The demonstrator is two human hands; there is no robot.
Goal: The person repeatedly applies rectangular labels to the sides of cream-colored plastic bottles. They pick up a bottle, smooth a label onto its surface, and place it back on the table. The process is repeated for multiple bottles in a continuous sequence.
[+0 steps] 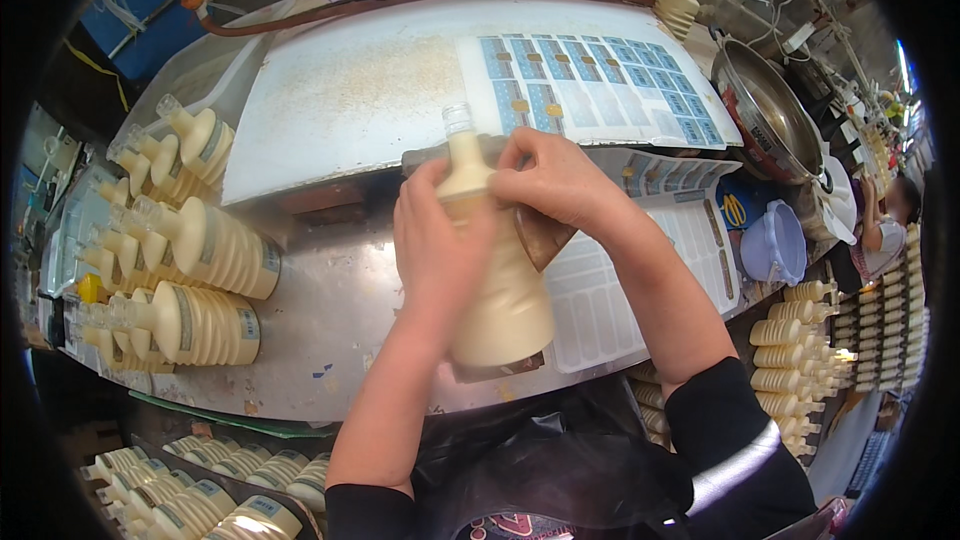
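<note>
A cream-coloured bottle [505,305] with a ribbed body and a clear glass mouth lies on its side in front of me, neck pointing away. Under it shows a brown stand or block [540,240], partly hidden. My left hand [440,240] rests along the bottle's left side, fingers curved over its shoulder. At the right of that shoulder, just below the neck, my right hand [550,175] has its thumb and fingers pinched together. Whatever is between those fingertips is too small or hidden to make out.
Sheets of blue labels [600,75] lie on a white board [340,90]. A partly used label sheet [610,300] is right of the bottle. More cream bottles [225,250] stand stacked at left. A metal pan [770,105] and a lilac bucket [775,245] are at right.
</note>
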